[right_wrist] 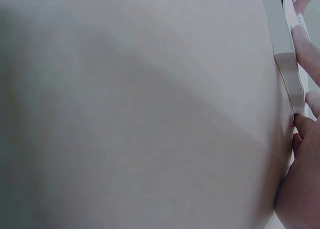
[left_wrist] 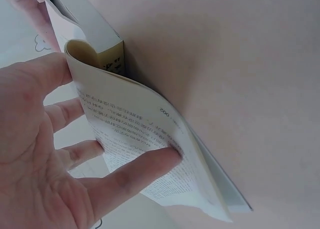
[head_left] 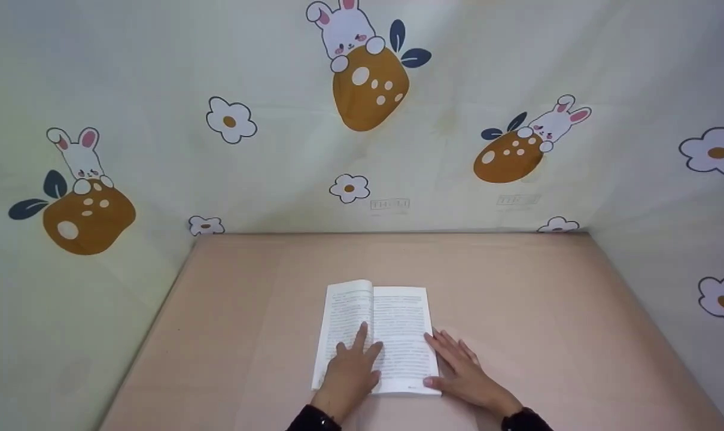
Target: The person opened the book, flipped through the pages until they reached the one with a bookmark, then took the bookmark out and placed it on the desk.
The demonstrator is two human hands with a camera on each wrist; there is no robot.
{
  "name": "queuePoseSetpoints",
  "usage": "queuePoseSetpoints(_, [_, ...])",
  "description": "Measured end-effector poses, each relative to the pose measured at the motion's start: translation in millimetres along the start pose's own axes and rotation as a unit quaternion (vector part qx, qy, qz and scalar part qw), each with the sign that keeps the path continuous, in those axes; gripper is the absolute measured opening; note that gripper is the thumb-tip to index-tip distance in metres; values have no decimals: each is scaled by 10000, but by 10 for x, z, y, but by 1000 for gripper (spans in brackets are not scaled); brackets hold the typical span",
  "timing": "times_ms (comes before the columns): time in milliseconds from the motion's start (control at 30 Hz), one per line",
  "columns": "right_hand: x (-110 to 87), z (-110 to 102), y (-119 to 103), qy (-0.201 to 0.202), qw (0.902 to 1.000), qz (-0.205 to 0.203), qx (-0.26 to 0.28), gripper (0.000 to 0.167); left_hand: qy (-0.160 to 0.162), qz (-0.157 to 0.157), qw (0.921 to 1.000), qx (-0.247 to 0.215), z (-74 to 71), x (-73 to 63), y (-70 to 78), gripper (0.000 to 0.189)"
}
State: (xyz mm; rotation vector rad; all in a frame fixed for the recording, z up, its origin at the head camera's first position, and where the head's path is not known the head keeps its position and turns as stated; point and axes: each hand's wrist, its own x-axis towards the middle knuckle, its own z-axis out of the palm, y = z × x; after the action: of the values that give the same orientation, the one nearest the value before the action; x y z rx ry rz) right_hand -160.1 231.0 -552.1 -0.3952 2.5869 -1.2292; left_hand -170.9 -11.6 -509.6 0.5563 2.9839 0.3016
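Observation:
An open book (head_left: 401, 323) with printed pages lies on the table, its spine towards me and away. My left hand (head_left: 349, 371) is spread over the left page and the middle fold, fingertips touching the paper. In the left wrist view the fingers of the left hand (left_wrist: 45, 139) are apart, resting on a curved page (left_wrist: 130, 119) near the fold. My right hand (head_left: 467, 374) lies at the book's right edge, with thumb and fingertips on the page margin. The right wrist view catches only part of the right hand (right_wrist: 307, 164) beside the book's thick page edge (right_wrist: 289, 71).
The book lies on a pinkish-beige table (head_left: 236, 311). Behind it and on both sides rises a pale cloth (head_left: 278, 173) printed with rabbits, brown fruit and flowers. Dark sleeves (head_left: 314, 419) cover the wrists.

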Motion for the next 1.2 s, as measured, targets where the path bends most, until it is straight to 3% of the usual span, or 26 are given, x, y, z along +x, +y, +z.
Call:
queuePoseSetpoints(433, [8, 7, 11, 106, 9997, -200, -119, 80, -11, -29, 9991, 426, 30, 22, 63, 43])
queuePoseSetpoints(767, [-12, -13, -5, 74, 9998, -192, -38, 79, -13, -3, 9994, 354, 35, 20, 55, 45])
queuePoseSetpoints(1200, [-28, -32, -17, -47, 9999, -57, 130, 81, -54, 74, 9980, 627, 27, 6, 67, 44])
